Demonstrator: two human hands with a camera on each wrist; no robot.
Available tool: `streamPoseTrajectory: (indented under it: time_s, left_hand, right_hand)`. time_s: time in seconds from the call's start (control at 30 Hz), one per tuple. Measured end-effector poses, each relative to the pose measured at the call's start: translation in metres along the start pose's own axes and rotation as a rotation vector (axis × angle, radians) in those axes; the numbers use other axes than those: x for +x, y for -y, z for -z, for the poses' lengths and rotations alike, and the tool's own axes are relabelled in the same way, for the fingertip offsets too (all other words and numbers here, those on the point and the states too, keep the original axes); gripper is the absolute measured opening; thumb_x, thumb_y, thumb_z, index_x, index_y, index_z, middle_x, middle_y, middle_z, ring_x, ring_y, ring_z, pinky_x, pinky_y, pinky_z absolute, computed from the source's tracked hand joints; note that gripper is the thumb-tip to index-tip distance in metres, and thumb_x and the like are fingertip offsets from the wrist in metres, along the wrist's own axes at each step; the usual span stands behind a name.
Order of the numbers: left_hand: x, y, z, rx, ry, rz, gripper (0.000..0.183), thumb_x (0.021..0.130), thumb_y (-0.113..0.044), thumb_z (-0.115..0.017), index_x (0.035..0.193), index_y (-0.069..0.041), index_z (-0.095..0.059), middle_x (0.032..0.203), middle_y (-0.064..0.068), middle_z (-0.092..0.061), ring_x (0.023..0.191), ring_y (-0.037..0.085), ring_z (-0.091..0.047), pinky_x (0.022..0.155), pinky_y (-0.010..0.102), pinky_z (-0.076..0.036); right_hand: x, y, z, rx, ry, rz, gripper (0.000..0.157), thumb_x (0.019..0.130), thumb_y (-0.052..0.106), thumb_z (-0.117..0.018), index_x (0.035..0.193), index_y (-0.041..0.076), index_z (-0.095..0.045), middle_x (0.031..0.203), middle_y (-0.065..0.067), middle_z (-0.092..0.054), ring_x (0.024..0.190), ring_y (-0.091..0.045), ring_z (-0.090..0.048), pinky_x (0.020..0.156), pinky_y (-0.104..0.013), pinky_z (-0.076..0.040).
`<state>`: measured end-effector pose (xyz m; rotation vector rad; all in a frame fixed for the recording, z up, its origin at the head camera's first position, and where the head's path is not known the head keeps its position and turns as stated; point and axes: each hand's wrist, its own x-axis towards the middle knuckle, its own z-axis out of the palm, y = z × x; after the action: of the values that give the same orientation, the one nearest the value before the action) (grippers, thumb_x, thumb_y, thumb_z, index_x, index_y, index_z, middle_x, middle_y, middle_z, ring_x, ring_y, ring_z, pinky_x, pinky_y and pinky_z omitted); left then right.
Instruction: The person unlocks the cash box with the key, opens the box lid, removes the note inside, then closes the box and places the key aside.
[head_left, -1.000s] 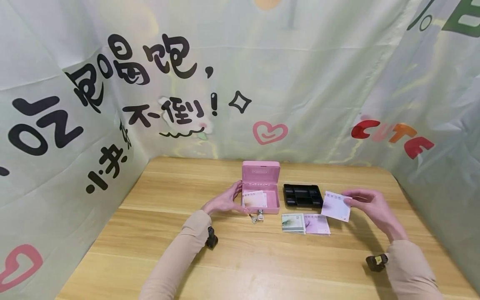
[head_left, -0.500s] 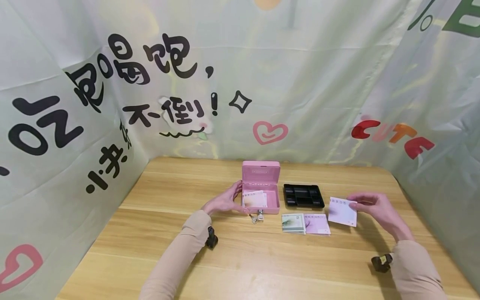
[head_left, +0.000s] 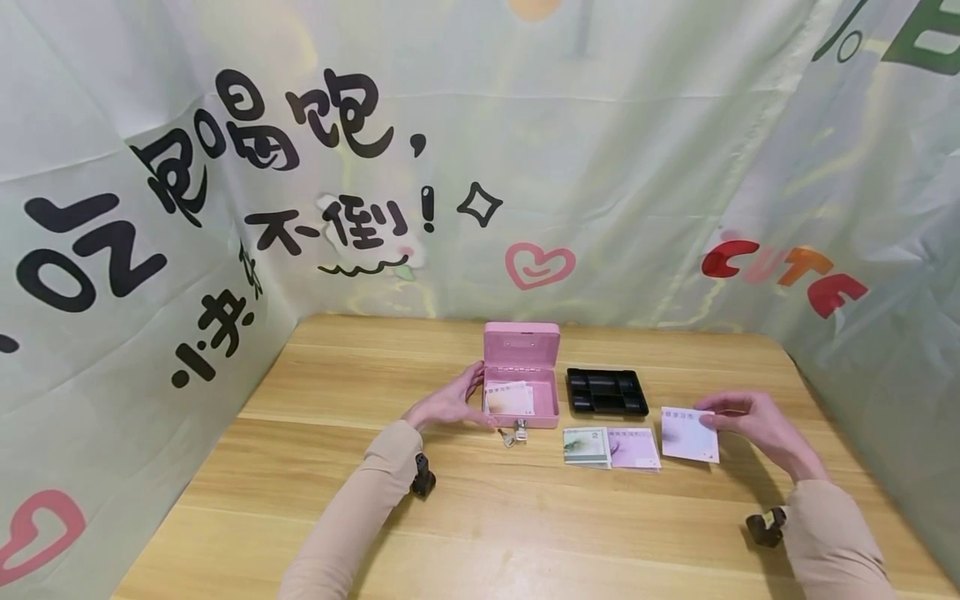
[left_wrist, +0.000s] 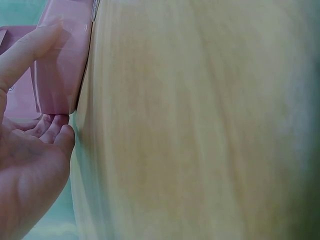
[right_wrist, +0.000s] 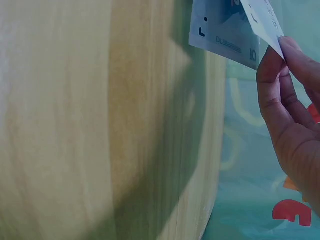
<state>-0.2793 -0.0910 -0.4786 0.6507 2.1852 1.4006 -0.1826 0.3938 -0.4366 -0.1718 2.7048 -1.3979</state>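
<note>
A pink cash box stands with its lid up, and folded banknotes lie inside it. My left hand holds the box at its front left corner; in the left wrist view the thumb lies on one pink wall and the fingertips touch the adjoining side. On the right, my right hand pinches a folded banknote by its edge between thumb and fingers. Two other folded notes lie on the table left of it, one green and one purple.
A black compartment tray sits right of the box. Keys hang at the box's front lock. The wooden table ends at printed cloth walls behind and at both sides.
My right hand has moved right and toward the front with the folded banknote, from beside the black tray to right of the purple note. My left hand stays on the cash box.
</note>
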Motion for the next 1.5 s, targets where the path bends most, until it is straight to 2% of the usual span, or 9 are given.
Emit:
streamPoseTrajectory:
  time_s: [0.1, 0.37, 0.67, 0.87, 1.27, 1.5]
  left_hand:
    - [0.0, 0.0, 0.0, -0.007, -0.005, 0.005, 0.12, 0.074, -0.01, -0.086, 0.162, -0.008, -0.004, 0.169, 0.017, -0.017, 0.156, 0.034, -0.019, 0.131, 0.051, -0.015]
    - [-0.001, 0.0, 0.0, -0.006, -0.016, 0.017, 0.12, 0.073, -0.011, -0.087, 0.162, -0.01, -0.006, 0.169, 0.015, -0.019, 0.156, 0.032, -0.021, 0.131, 0.05, -0.015]
    - [-0.001, -0.001, 0.0, -0.029, 0.006, -0.018, 0.118, 0.075, -0.006, -0.084, 0.162, -0.007, -0.004, 0.169, 0.017, -0.015, 0.157, 0.035, -0.018, 0.131, 0.049, -0.014]
    - [-0.002, -0.002, 0.0, -0.015, 0.009, -0.014, 0.118, 0.075, -0.007, -0.084, 0.162, -0.007, -0.004, 0.169, 0.017, -0.014, 0.157, 0.035, -0.017, 0.131, 0.05, -0.014]
    - [-0.002, -0.002, -0.001, -0.003, 0.003, 0.015, 0.118, 0.076, -0.011, -0.085, 0.162, -0.006, -0.003, 0.169, 0.019, -0.011, 0.157, 0.037, -0.016, 0.131, 0.052, -0.014]
    - [-0.003, -0.002, -0.001, -0.001, 0.001, 0.023, 0.118, 0.077, -0.011, -0.084, 0.162, -0.005, -0.002, 0.169, 0.02, -0.009, 0.157, 0.036, -0.015, 0.131, 0.051, -0.014]
  right_hand:
    - [0.001, -0.001, -0.001, -0.028, 0.021, -0.017, 0.036, 0.092, 0.013, -0.071, 0.117, -0.013, -0.065, 0.097, 0.023, -0.07, 0.09, 0.01, -0.061, 0.074, -0.015, -0.053]
    - [0.004, 0.0, -0.003, -0.065, 0.067, -0.038, 0.035, 0.092, 0.01, -0.07, 0.117, -0.013, -0.065, 0.104, -0.001, -0.073, 0.087, 0.009, -0.059, 0.073, -0.019, -0.056]
    - [0.005, 0.001, -0.004, -0.046, 0.1, -0.024, 0.032, 0.092, 0.009, -0.069, 0.114, -0.015, -0.065, 0.1, 0.0, -0.071, 0.085, 0.004, -0.058, 0.071, -0.022, -0.056]
    - [0.008, 0.0, -0.005, -0.064, 0.123, -0.035, 0.031, 0.092, 0.008, -0.069, 0.113, -0.015, -0.065, 0.1, -0.006, -0.071, 0.083, 0.003, -0.058, 0.071, -0.023, -0.057]
    - [0.013, -0.001, -0.011, -0.088, 0.141, -0.072, 0.026, 0.089, 0.002, -0.07, 0.108, -0.014, -0.067, 0.091, -0.006, -0.067, 0.077, 0.0, -0.055, 0.067, -0.021, -0.055]
    - [0.014, -0.001, -0.012, -0.086, 0.155, -0.048, 0.026, 0.088, 0.001, -0.07, 0.106, -0.017, -0.065, 0.089, -0.007, -0.068, 0.076, 0.001, -0.055, 0.066, -0.02, -0.054]
